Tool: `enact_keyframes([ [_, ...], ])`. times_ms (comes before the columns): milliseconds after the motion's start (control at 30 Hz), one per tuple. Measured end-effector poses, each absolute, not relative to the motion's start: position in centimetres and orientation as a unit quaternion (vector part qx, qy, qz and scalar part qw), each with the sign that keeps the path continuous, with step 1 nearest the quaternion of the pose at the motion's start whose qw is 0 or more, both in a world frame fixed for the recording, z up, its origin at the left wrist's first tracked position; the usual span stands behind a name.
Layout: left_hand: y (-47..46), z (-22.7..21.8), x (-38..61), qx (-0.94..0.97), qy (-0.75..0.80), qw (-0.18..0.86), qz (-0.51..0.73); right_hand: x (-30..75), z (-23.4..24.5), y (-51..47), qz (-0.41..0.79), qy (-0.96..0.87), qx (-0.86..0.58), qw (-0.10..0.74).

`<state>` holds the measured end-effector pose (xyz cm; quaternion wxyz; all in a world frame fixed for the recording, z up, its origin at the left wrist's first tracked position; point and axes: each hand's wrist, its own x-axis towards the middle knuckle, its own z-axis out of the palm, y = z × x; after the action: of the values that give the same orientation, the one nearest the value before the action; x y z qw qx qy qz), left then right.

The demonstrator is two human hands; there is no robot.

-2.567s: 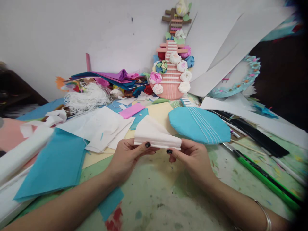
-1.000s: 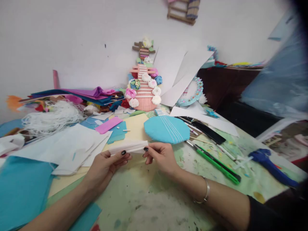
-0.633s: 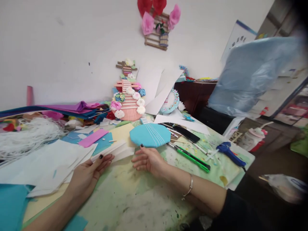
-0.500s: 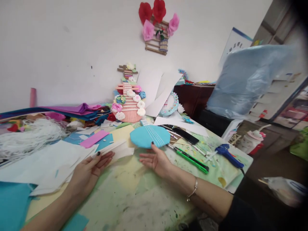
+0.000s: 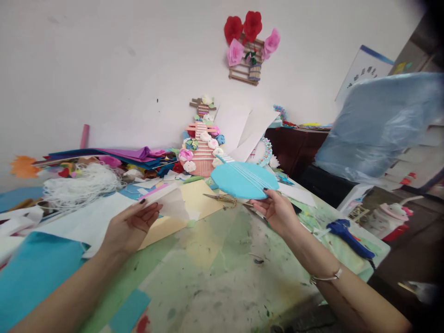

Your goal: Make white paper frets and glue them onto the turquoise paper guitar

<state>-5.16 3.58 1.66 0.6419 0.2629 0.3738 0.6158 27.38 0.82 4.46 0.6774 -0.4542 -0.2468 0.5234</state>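
Raised over the table, a blue paper-covered lute-shaped craft (image 5: 239, 178) with white strings across its face is pinched at its lower right edge by my right hand (image 5: 275, 210). My left hand (image 5: 133, 224) grips a thin white paper strip (image 5: 161, 193) between thumb and fingers; the strip points away to the right. Between the hands, scissors (image 5: 220, 199) lie on a cream sheet (image 5: 194, 199). Behind the craft stands a larger pink lute model (image 5: 199, 159) covered in paper flowers.
White string (image 5: 81, 187) lies piled at the left beside white sheets (image 5: 104, 222) and blue paper (image 5: 41, 273). A blue glue gun (image 5: 350, 238) rests near the right table edge. Beyond that edge are a plastic-covered blue object (image 5: 374, 129) and a pink-lidded cup (image 5: 388, 219).
My right hand has closed on the blue craft and lifted it up and to the right. The scissors now show where it lay. My view has turned left.
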Motion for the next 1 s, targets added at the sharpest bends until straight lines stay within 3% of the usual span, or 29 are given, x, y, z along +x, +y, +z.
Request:
enact_keyframes([
  [200,2.9,4.3,-6.3,0.209,0.289,0.626,0.693,23.8,3.6,1.3,0.57,-0.321,-0.447,0.611],
  [467,2.6,5.2,-7.1,0.239,0.223,0.615,0.718,17.6,-1.5,2.9,0.633,-0.476,-0.484,0.372],
  [600,3.2,5.1,-7.5,0.255,0.227,0.588,0.733,20.3,-0.6,5.8,0.487,-0.615,-0.573,0.237],
  [800,3.8,3.7,-7.1,0.344,0.287,0.591,0.671,25.4,-0.5,10.8,0.196,-0.694,-0.661,0.205],
  [1000,3.5,3.1,-5.9,0.454,0.374,0.562,0.581,26.0,-2.8,12.6,0.09,-0.734,-0.665,0.109],
])
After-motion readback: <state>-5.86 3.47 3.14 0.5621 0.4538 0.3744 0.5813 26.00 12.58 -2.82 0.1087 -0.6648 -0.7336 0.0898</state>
